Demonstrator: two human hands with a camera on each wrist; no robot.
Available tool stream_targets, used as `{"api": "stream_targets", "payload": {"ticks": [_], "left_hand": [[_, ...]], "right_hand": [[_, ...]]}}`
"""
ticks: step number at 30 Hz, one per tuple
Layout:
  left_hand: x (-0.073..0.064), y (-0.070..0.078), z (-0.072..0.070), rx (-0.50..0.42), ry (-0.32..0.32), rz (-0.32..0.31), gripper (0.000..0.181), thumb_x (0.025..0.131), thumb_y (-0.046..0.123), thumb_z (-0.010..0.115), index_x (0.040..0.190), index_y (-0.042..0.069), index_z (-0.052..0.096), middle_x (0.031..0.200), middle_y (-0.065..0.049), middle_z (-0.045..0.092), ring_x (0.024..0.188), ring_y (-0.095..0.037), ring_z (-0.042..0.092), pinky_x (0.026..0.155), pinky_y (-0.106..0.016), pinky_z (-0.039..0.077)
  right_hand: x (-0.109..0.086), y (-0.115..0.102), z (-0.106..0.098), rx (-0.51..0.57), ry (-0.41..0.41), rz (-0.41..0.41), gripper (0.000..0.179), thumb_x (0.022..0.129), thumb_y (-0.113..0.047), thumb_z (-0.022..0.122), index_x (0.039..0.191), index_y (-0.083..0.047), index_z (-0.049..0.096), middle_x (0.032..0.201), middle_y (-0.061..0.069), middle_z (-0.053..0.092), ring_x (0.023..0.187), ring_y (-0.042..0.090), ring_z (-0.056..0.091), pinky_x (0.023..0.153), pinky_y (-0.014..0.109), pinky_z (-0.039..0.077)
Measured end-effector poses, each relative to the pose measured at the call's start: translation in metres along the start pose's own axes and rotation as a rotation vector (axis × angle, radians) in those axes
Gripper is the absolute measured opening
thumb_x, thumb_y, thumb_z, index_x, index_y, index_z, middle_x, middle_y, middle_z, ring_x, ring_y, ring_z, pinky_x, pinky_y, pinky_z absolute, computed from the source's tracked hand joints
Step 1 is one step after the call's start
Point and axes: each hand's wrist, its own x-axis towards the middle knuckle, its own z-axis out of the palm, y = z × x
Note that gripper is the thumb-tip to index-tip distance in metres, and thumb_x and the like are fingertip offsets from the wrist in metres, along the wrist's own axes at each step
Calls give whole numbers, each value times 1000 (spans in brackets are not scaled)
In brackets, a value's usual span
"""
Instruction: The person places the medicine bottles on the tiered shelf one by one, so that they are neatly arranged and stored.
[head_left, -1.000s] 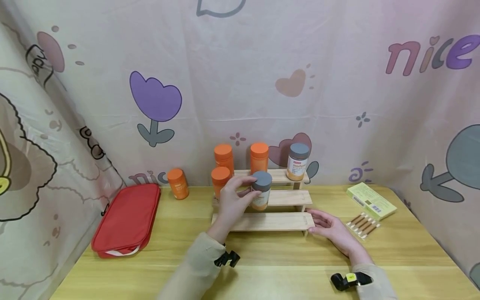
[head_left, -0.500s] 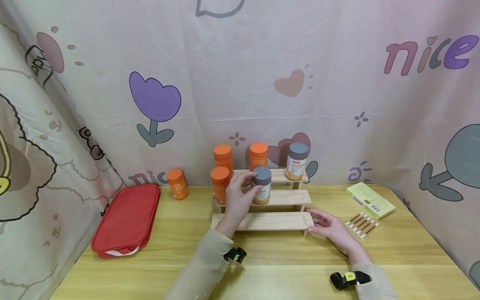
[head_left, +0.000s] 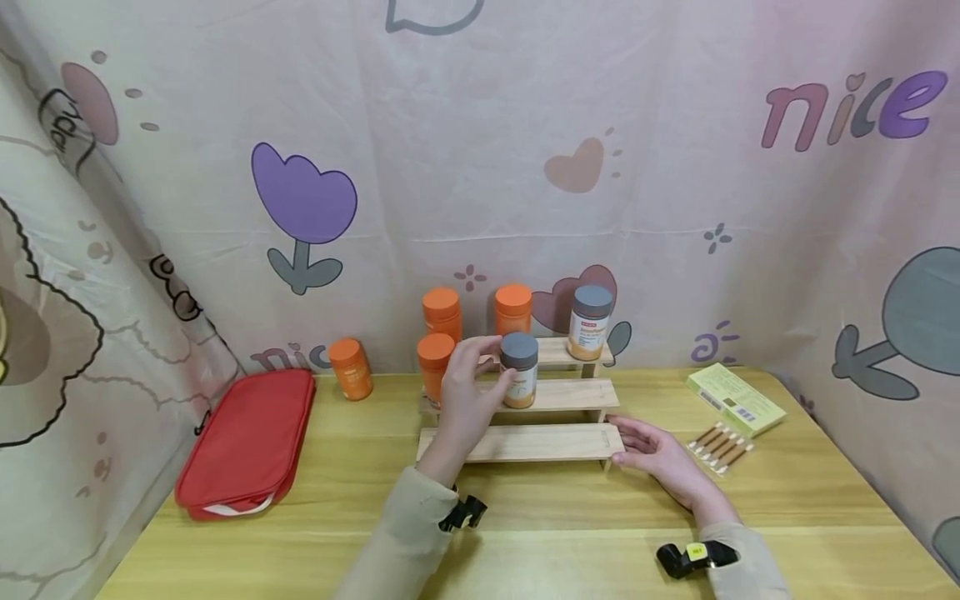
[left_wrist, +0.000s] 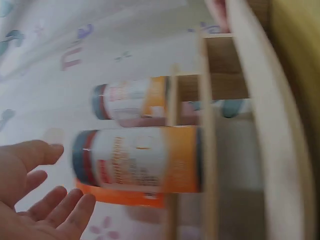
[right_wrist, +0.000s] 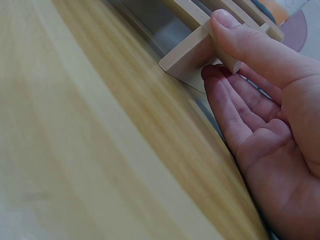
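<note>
A grey-capped supplement jar stands upright on the middle tier of the three-tier wooden rack. Beside it is my left hand; the left wrist view shows these fingers spread, with a gap between the fingertips and the cap. At the rack's right end, my right hand grips the lowest board, thumb above and fingers beneath. An orange jar shares the middle tier, partly behind my left hand. On the top tier are two orange jars and another grey-capped jar.
A separate orange jar stands on the table left of the rack. Farther left lies a red zip case. To the right are a pale green box and a pack of cotton swabs. A printed curtain hangs behind.
The grey-capped jar in my left hand has come down onto the middle tier, and the fingers have let go of it. My right hand keeps its place at the rack's end.
</note>
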Motion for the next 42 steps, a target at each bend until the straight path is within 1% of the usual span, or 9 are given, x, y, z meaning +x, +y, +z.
{"api": "stream_targets", "payload": {"ticks": [5, 9, 11, 16, 19, 23, 28, 34, 42], "left_hand": [[8, 12, -22, -34, 52, 113, 37, 79, -4, 75, 113, 1, 63, 109, -11, 58, 96, -28, 58, 79, -33, 55], [18, 18, -52, -90, 197, 173, 31, 76, -12, 72, 106, -4, 65, 102, -17, 60, 90, -27, 58, 75, -30, 54], [22, 22, -70, -93, 280, 155, 29, 77, -14, 71, 104, -10, 64, 99, -20, 59, 89, -22, 58, 75, -28, 53], [29, 18, -108, -57, 424, 39, 28, 80, -13, 68, 106, -16, 61, 98, -23, 57, 91, -20, 58, 79, -27, 52], [29, -6, -125, -20, 467, -34, 32, 82, -6, 71, 112, -10, 63, 102, -20, 58, 94, -23, 57, 83, -29, 51], [25, -44, -140, 79, 498, -170, 37, 82, 5, 75, 117, 0, 64, 107, -15, 59, 95, -16, 56, 86, -28, 49], [15, -84, -148, 210, 498, -354, 43, 82, 11, 76, 122, 6, 63, 117, -16, 56, 103, -18, 51, 91, -31, 41], [4, -115, -151, 214, 438, -533, 48, 85, 18, 73, 130, 12, 59, 134, -10, 47, 123, -27, 41, 103, -45, 32], [-7, -144, -149, 120, 396, -624, 60, 86, 14, 72, 141, 13, 48, 149, -11, 32, 136, -27, 28, 112, -44, 19]], "right_hand": [[-1, 0, 0, 0, 7, 18, 67, 83, -11, 74, 141, 1, 42, 136, 25, 47, 113, 17, 55, 89, 23, 46], [0, 0, -1, 8, 8, 31, 68, 83, -11, 74, 142, 0, 42, 137, 24, 47, 112, 13, 56, 90, 23, 46], [0, 1, -1, 4, -2, 25, 67, 84, -11, 73, 142, 0, 41, 137, 24, 46, 111, 12, 56, 90, 23, 46], [1, 1, -1, 8, -1, 24, 67, 84, -11, 73, 143, -1, 42, 137, 24, 46, 110, 10, 56, 90, 24, 46], [0, 1, -1, 8, 1, 25, 67, 84, -11, 73, 143, -1, 42, 137, 24, 45, 110, 10, 56, 90, 24, 46], [0, 1, -1, 10, 0, 24, 67, 84, -11, 73, 142, -2, 42, 137, 25, 45, 110, 10, 56, 90, 24, 46], [0, 1, -1, 16, -1, 19, 67, 84, -11, 73, 142, -1, 42, 137, 25, 45, 110, 10, 56, 90, 24, 46], [1, 1, 0, 15, 0, 10, 67, 83, -10, 73, 142, -2, 43, 135, 25, 47, 110, 13, 57, 90, 25, 47], [0, 0, 0, -4, 7, 10, 66, 84, -10, 73, 141, 0, 43, 134, 25, 48, 111, 15, 57, 89, 25, 47]]}}
